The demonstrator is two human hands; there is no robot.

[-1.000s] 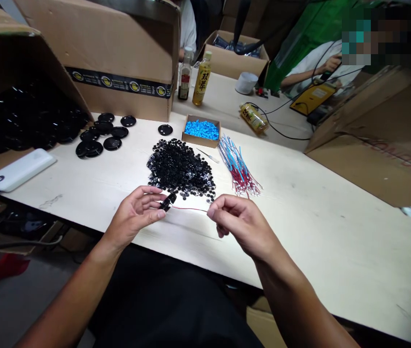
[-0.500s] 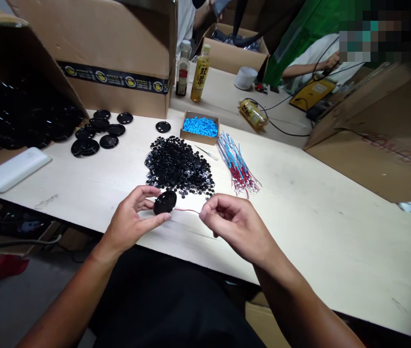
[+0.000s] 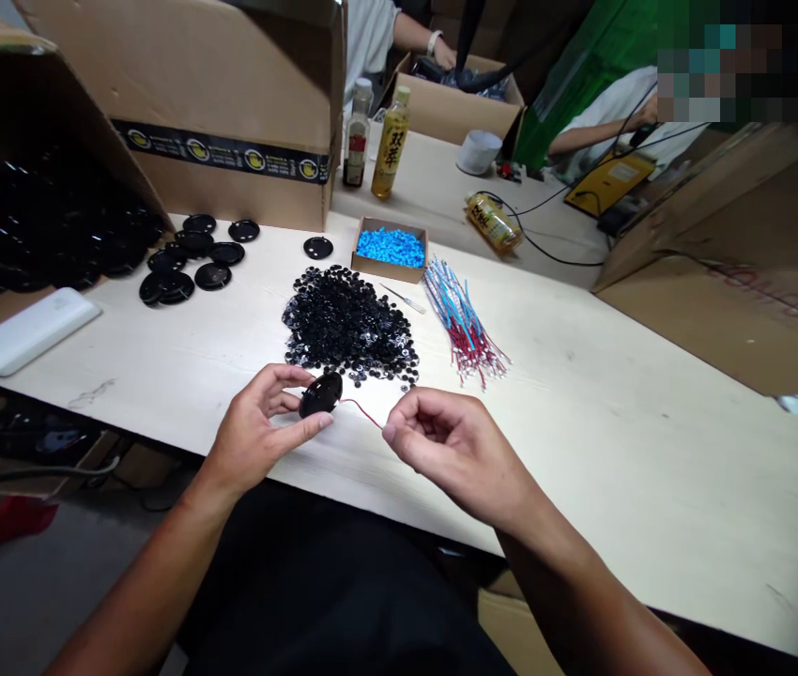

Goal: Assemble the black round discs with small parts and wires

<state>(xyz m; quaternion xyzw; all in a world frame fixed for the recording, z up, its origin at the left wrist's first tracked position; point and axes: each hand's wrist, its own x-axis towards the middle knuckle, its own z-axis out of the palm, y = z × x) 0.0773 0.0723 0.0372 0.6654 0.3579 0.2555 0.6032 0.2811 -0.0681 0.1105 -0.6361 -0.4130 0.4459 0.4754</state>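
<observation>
My left hand [image 3: 262, 422] grips a round black plastic cover [image 3: 321, 395] by its edge, tilted above the table's near side. From the cover's right edge a thin red wire [image 3: 362, 410] runs to my right hand [image 3: 452, 441], whose thumb and forefinger pinch its other end. The wire bends slightly between the hands. Just beyond them lies a heap of small black round pieces [image 3: 349, 319]. To its right is a bundle of red and blue wires [image 3: 466, 324]. A small box of blue pieces [image 3: 391, 248] sits behind the heap.
Loose black covers [image 3: 212, 275] lie left of the heap, beside an open carton [image 3: 216, 103] full of more. A white power bank [image 3: 31, 330] rests at the left edge. Bottles [image 3: 391, 141] stand behind. Two other people work across the table; a cardboard box [image 3: 737, 310] stands right.
My right hand has dropped slightly with the wire end, and the wire now slopes down with more bend. Across the table, a person's hand has come over the far carton.
</observation>
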